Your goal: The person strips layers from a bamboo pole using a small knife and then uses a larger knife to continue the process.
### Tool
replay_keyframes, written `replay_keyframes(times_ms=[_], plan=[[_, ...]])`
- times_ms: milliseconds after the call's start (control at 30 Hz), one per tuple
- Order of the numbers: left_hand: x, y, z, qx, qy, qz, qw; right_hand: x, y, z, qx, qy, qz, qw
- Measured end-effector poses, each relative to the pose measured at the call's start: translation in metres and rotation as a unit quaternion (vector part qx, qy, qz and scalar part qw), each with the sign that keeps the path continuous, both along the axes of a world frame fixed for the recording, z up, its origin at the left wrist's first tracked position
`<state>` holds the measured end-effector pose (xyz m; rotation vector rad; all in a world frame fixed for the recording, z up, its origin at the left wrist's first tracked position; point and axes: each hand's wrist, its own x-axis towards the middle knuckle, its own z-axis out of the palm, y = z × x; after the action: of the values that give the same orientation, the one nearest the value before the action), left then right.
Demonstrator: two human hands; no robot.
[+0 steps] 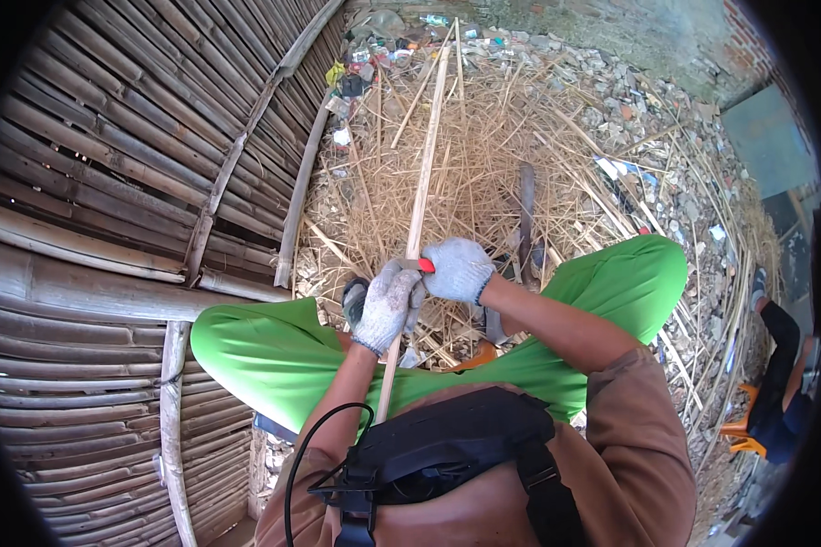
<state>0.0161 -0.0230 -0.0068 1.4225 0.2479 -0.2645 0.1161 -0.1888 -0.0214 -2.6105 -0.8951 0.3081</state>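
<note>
A long, pale split-bamboo strip (426, 164) runs from my lap out over the shavings, its far end toward the rubble. My left hand (386, 305), in a whitish knitted work glove, is closed round the strip in front of my lap. Against it, my right hand (459, 271), gloved alike, is closed on a small tool with a red handle (426, 265). Only a bit of red shows beside the strip; the gloves cover most of the tool, so its kind is unclear.
A slatted bamboo wall (119, 182) stands close on my left. Thin shavings (483, 155) and loose strips cover the ground ahead, with a dark stick (526, 214) among them. Rubble and litter (666, 137) lie beyond. Another person (780, 365) sits at the far right.
</note>
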Motion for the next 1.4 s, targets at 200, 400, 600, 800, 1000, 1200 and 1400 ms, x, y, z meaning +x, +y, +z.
replay_keyframes(times_ms=[200,400,600,800,1000,1200,1400], plan=[[-0.005,-0.004,0.001,0.074,-0.004,-0.007,0.997,0.005,0.000,0.001,-0.038,-0.032,-0.013,0.999],[-0.007,-0.004,-0.002,0.040,0.003,-0.043,0.998,0.019,-0.010,0.003,0.025,-0.071,-0.075,0.994],[-0.001,-0.013,0.002,-0.047,-0.015,-0.068,0.996,0.035,-0.023,0.012,-0.013,-0.098,-0.069,0.993],[-0.017,-0.022,0.007,-0.066,-0.039,-0.102,0.992,0.077,-0.052,0.032,0.027,-0.073,-0.187,0.979],[-0.039,-0.025,0.021,-0.058,-0.004,-0.157,0.986,0.131,-0.111,0.062,0.039,-0.142,-0.284,0.947],[-0.072,-0.005,0.043,0.142,-0.031,-0.199,0.969,0.179,-0.168,0.119,0.033,-0.165,-0.359,0.918],[-0.120,0.038,0.041,0.322,-0.094,-0.220,0.916,0.230,-0.250,0.156,-0.044,-0.139,-0.440,0.886]])
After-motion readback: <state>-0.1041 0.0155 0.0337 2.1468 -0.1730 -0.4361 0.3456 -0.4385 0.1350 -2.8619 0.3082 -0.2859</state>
